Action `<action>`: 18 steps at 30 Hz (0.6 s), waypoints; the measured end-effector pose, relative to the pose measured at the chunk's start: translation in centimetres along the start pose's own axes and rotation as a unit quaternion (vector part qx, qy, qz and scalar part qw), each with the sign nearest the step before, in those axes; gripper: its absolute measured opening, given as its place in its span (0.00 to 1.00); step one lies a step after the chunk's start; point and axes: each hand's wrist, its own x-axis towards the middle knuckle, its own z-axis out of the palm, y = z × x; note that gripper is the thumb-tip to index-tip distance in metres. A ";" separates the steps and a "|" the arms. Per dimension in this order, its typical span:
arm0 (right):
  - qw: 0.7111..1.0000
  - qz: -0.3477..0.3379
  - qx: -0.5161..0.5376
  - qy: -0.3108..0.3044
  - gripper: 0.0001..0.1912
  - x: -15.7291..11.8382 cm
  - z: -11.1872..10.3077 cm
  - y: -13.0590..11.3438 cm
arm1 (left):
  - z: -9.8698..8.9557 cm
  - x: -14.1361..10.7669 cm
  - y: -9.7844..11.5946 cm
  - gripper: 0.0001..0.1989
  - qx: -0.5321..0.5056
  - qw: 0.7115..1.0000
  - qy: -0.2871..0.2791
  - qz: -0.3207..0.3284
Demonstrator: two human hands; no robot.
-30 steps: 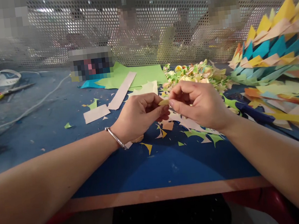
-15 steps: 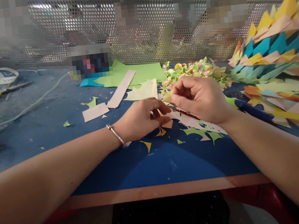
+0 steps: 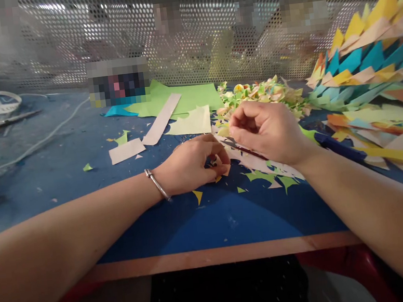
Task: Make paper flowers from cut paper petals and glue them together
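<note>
Yellow paper piece showed at the fingertips of the right hand, left of its thumb and just above the table; its visible end pointed left, and its long axis seemed to run crosswise, though it was too small to be sure.

At the far left lay a white loop, scissors with their blades pointing right, and a white cord slanting up to the right. Next came a short pink strip, nearly level, and a long pink strip angled away to the upper right. Beyond them was a green sheet, with a scalloped cream sheet in front.

The left hand, below a bracelet-ringed wrist, curled its thumb and fingers beside a peach scrap; whether they gripped it could not be told. To its right, the right hand had thumb and forefinger pinched together on the yellow bit, other fingers folded in. Behind this hand spread a heap of curled paper, and farther right rose tiers of folded paper points.
</note>
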 end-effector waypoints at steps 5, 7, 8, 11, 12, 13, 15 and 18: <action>1.000 -0.008 -0.020 -0.002 0.07 0.1 -0.1 0.0 | 0.0 -0.4 0.3 0.08 0.001 1.000 -0.013 0.010; 0.999 -0.012 -0.029 -0.005 0.07 0.0 -0.1 0.0 | 0.0 -0.4 0.3 0.09 0.008 1.000 -0.015 0.018; 0.999 -0.013 -0.032 -0.008 0.07 0.0 -0.1 0.1 | -0.1 -0.4 0.3 0.09 0.011 1.000 -0.016 0.024; 0.999 -0.014 -0.039 -0.011 0.07 0.0 -0.1 0.1 | 0.0 -0.5 0.0 0.09 0.016 0.999 -0.015 0.043; 0.999 -0.015 -0.041 -0.011 0.07 0.0 -0.1 0.1 | 0.0 -0.5 0.0 0.09 0.015 0.999 -0.015 0.050; 0.999 -0.016 -0.042 -0.012 0.07 0.0 -0.1 0.1 | 0.0 -0.5 -0.1 0.09 0.014 0.998 -0.014 0.056; 0.999 -0.014 -0.041 -0.016 0.07 0.0 -0.2 0.0 | -0.1 -0.5 -0.2 0.10 0.010 0.998 -0.014 0.066; 0.999 -0.011 -0.040 -0.022 0.07 0.0 -0.2 0.0 | -0.1 -0.5 -0.3 0.10 0.001 0.997 -0.015 0.071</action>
